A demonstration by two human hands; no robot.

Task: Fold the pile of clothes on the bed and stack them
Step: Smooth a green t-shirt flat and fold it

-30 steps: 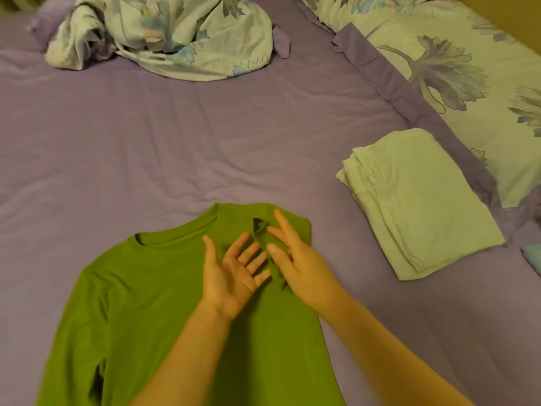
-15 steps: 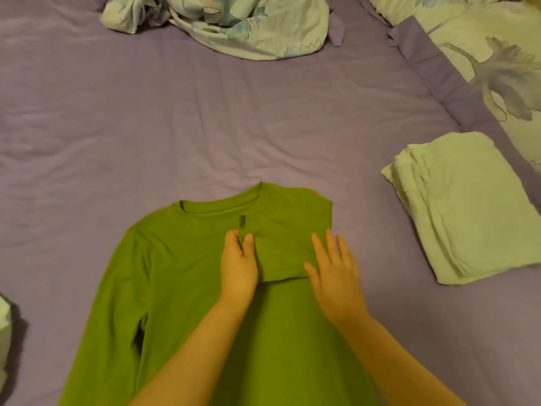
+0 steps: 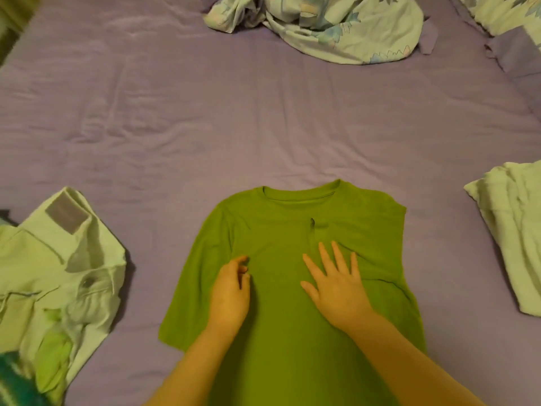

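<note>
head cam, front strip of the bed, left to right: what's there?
pale green trousers → left sleeve of the green T-shirt → left hand pinching the shirt → right hand flat on the shirt → folded right edge of the shirt → folded pale green cloth

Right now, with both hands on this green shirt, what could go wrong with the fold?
1. The right side's folded-in flap under the right hand looks wrinkled; creases may set in the green shirt.
2. The left hand seems to bunch cloth near the unfolded left sleeve, so the fold may come out uneven.
3. The unfolded pale green pants lie close and could get dragged.
</note>
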